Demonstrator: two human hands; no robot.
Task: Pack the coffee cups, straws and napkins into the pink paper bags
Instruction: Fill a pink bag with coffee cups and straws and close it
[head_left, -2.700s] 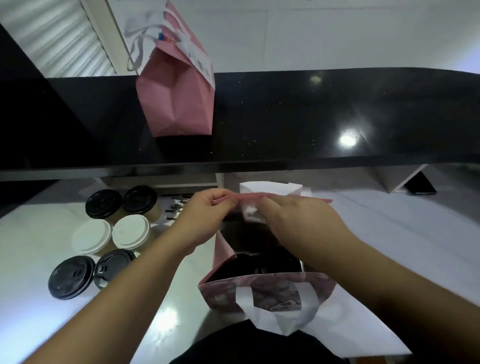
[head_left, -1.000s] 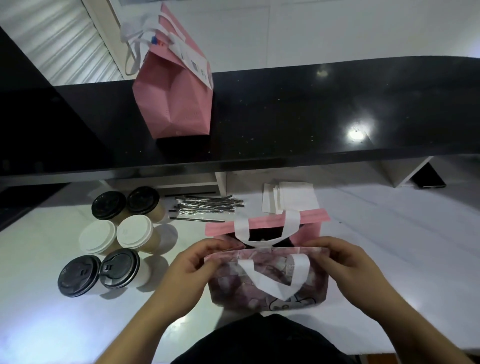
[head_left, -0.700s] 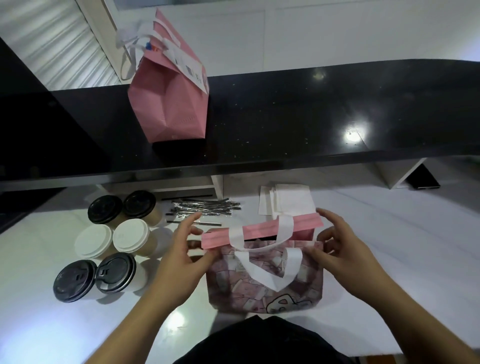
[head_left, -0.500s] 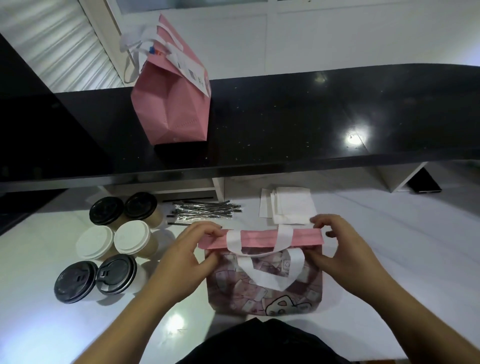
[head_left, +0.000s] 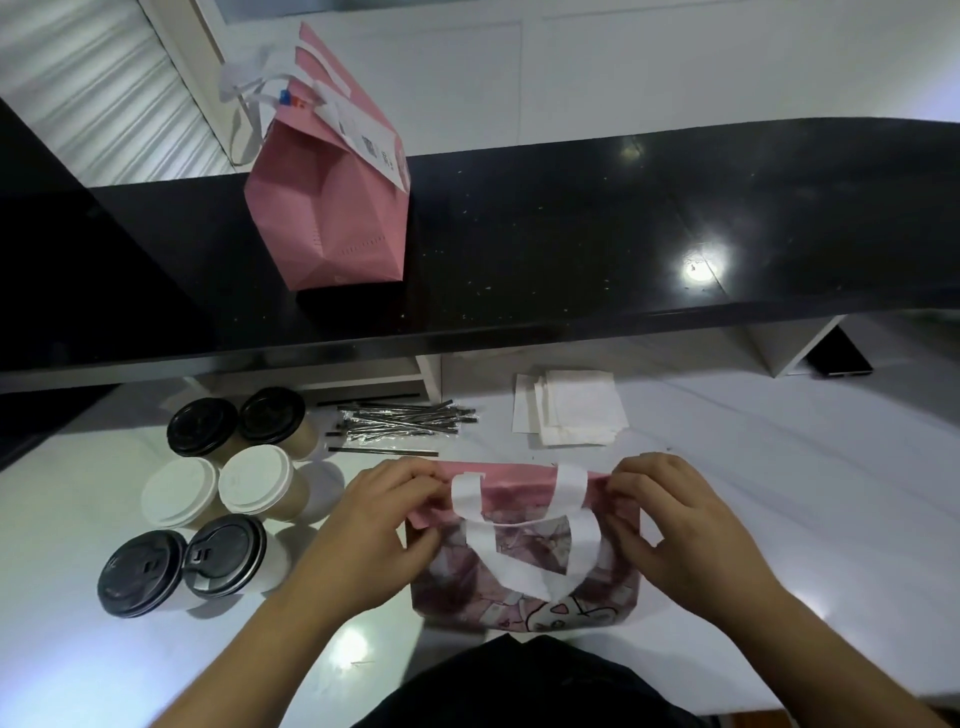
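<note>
On the white bench (head_left: 779, 493), just in front of the person, a patterned pink bag (head_left: 524, 571) stands with its top folded over. Its near face carries a cartoon print low down; no writing there can be read. The left hand (head_left: 363, 540) pinches the bag's folded top at the left corner, fingers curled over the pink edge, thumb underneath. The right hand (head_left: 685, 530) pinches the right corner the same way. Two white handles (head_left: 519, 545) hang between the hands.

Left of the bag stand six lidded cups (head_left: 218, 493), four with black lids, two with white. Behind the bag lie wrapped straws (head_left: 405, 421) and, to their right, a stack of white napkins (head_left: 576, 410). Farther back, on the black counter (head_left: 623, 234), a second pink bag (head_left: 332, 208) stands closed, a printed slip (head_left: 371, 140) stuck on it, the print too small to read.
</note>
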